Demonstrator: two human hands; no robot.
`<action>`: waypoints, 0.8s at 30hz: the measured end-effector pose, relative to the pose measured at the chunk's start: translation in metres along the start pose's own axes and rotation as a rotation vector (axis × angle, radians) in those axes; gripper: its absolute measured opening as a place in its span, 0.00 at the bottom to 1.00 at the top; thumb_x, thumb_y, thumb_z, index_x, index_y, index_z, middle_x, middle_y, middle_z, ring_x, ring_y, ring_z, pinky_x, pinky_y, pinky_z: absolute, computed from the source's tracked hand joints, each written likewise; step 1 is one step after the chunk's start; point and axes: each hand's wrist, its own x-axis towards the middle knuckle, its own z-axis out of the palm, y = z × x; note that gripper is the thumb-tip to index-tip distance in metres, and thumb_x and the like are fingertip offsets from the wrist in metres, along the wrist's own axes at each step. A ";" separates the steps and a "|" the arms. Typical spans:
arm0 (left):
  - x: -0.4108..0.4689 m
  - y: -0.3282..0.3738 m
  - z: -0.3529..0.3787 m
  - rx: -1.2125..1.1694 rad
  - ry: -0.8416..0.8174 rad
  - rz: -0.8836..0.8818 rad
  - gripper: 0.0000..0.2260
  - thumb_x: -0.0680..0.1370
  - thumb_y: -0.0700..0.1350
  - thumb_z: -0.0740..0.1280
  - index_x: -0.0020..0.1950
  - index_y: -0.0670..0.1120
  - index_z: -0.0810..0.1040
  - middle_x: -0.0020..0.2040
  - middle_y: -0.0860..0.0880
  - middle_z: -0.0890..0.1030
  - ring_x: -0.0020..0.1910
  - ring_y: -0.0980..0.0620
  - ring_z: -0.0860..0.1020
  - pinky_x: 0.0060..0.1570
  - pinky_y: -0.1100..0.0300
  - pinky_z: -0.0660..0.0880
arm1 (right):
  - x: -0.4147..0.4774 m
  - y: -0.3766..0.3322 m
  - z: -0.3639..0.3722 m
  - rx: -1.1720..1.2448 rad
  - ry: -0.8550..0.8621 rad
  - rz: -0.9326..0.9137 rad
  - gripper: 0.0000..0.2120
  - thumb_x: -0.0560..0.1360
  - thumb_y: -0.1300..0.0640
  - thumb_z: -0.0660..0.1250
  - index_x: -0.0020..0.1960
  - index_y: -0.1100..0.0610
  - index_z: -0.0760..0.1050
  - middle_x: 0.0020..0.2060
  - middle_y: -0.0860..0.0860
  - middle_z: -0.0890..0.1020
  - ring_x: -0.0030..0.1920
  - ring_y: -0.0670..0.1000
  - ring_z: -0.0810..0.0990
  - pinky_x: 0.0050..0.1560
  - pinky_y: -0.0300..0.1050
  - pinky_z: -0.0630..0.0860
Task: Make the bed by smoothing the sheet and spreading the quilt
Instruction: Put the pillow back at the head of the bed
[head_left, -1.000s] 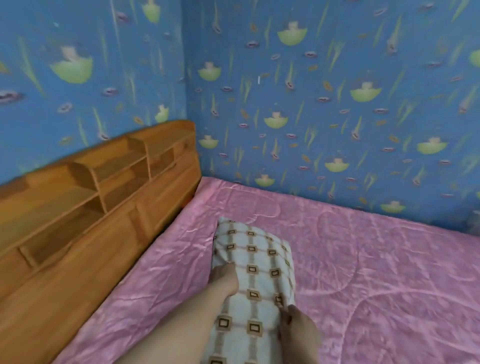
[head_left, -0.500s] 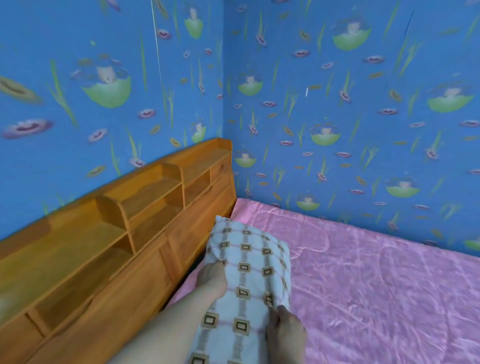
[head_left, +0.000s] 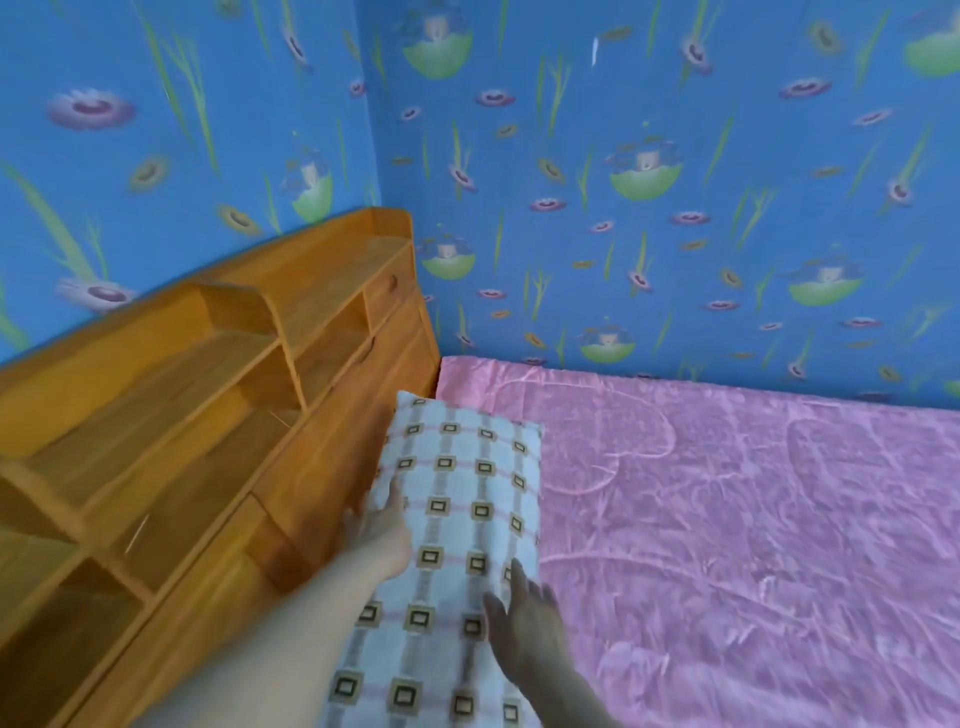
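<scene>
Head view: the wooden headboard (head_left: 208, 415) stands at left. The left hand (head_left: 382, 530) lies flat, fingers straight, on the checked pillow (head_left: 462, 493) beside it. The right hand (head_left: 524, 618), fingers spread and relaxed, rests on the pillow's right edge. The pink quilt (head_left: 727, 519) lies spread over the bed.

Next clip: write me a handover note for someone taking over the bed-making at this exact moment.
Left hand: open against the left edge of the pillow, beside the headboard; fingers blurred.
Right hand: open, fingers spread on the pillow's right edge.
Pink quilt: spread across the bed, lightly creased.
Done: quilt spread, pillow laid at the head end.
Left: release the pillow, smooth the remaining creases.
</scene>
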 end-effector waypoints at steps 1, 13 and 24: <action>0.006 -0.005 0.019 -0.002 -0.020 0.016 0.33 0.82 0.41 0.54 0.78 0.56 0.37 0.79 0.47 0.41 0.77 0.41 0.48 0.74 0.47 0.55 | 0.008 0.008 0.013 0.001 -0.009 -0.005 0.41 0.73 0.33 0.34 0.78 0.57 0.48 0.74 0.53 0.63 0.75 0.55 0.58 0.76 0.47 0.50; 0.042 -0.028 0.101 0.173 -0.177 0.036 0.26 0.83 0.50 0.50 0.79 0.55 0.42 0.79 0.49 0.38 0.77 0.43 0.40 0.74 0.45 0.48 | 0.064 0.055 0.086 -0.134 0.044 -0.127 0.33 0.76 0.38 0.35 0.78 0.49 0.45 0.77 0.48 0.52 0.77 0.51 0.47 0.76 0.47 0.50; 0.130 -0.009 0.068 -0.055 0.657 0.321 0.26 0.82 0.56 0.46 0.79 0.54 0.45 0.79 0.48 0.41 0.77 0.45 0.39 0.75 0.43 0.41 | 0.202 -0.029 0.031 -0.105 0.753 -0.312 0.27 0.81 0.42 0.48 0.78 0.45 0.48 0.78 0.50 0.50 0.77 0.57 0.44 0.73 0.62 0.42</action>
